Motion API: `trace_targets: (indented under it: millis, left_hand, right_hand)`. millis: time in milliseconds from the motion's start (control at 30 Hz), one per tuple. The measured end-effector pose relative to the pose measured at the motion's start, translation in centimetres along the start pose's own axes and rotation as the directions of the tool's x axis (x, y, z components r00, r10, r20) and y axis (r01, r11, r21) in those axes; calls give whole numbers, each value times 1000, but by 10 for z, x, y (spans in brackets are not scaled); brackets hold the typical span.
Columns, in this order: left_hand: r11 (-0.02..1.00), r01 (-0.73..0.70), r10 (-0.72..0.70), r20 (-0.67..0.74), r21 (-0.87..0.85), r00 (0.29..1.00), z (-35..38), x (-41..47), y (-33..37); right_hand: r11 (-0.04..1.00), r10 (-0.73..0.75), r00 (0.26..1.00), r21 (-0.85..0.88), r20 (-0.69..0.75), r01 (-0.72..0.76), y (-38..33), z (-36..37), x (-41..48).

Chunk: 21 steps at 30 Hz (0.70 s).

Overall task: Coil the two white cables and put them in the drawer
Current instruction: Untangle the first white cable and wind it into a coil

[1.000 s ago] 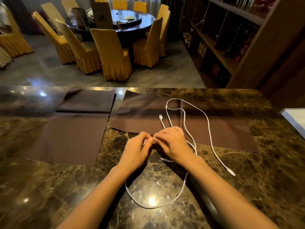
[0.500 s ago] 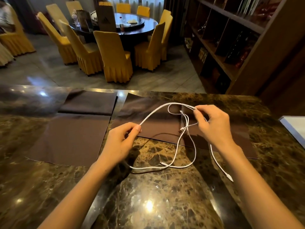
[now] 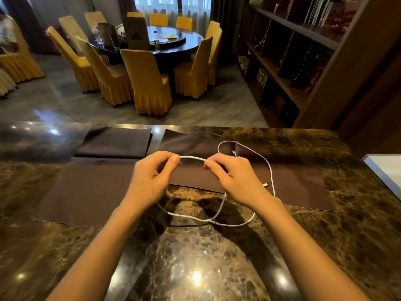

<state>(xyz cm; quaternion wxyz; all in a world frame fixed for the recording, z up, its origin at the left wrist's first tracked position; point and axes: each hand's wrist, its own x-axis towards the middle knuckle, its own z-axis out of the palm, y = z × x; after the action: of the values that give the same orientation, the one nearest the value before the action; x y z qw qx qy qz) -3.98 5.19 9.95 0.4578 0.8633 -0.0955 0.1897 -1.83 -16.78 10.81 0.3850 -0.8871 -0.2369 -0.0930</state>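
Note:
A thin white cable (image 3: 192,157) runs in a short arc between my two hands, above the marble counter (image 3: 195,268). My left hand (image 3: 152,181) pinches it between thumb and forefinger at the left end of the arc. My right hand (image 3: 233,179) pinches it at the right end. Below the hands the cable droops in a loop (image 3: 217,220) onto the counter. More white cable (image 3: 270,170) curls over the brown cloth to the right, with a plug end (image 3: 265,184) lying there. I cannot tell the two cables apart. No drawer is in view.
Brown cloth mats (image 3: 86,192) cover the far half of the counter, with a folded one (image 3: 115,142) at the back left. A white flat object (image 3: 386,168) sits at the right edge. Beyond stand a round table with yellow chairs (image 3: 149,83) and a wooden shelf (image 3: 303,61).
My hands have come closer together and risen slightly; the stretch of cable between them is shorter. The hanging loop now lies lower on the counter.

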Motion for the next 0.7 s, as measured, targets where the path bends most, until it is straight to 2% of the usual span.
trace_targets:
  millis: [133,233,333,400,467,533,600,633,700]
  left_hand:
    - [985,80,-64,-106,155,992,-22,2,-30]
    - [970,-60,63,-2,235,998,-8,1,-17]
    - [934,-239,208,140,265,968,13,5,8]
    - [923,-287,259,140,255,956,18,7,12]
    - [938,-240,234,53,252,971,11,9,5]
    - [948,-132,150,-42,290,988,-1,9,-11]
    - [936,-51,84,-80,349,993,-10,6,-24]
    - [929,-55,89,-75,365,993,-9,4,-25]
    - [924,-153,167,-8,349,986,6,-3,-15]
  right_hand:
    - [996,82,997,16,4,-82,5,-13,-6]
    - [997,74,997,17,12,-74,-1,-7,-3]
    - [999,37,999,38,38,-39,-13,5,2]
    - [999,31,999,40,27,-32,-17,7,3]
    - [998,55,998,41,13,-56,-13,1,0]
    - [993,101,995,57,8,-101,-5,-8,-6]
    - [986,150,989,76,5,-150,0,-14,-12]
    - [983,166,986,85,6,-166,1,-15,-14]
    - [976,185,983,114,16,-186,-2,-10,-14]
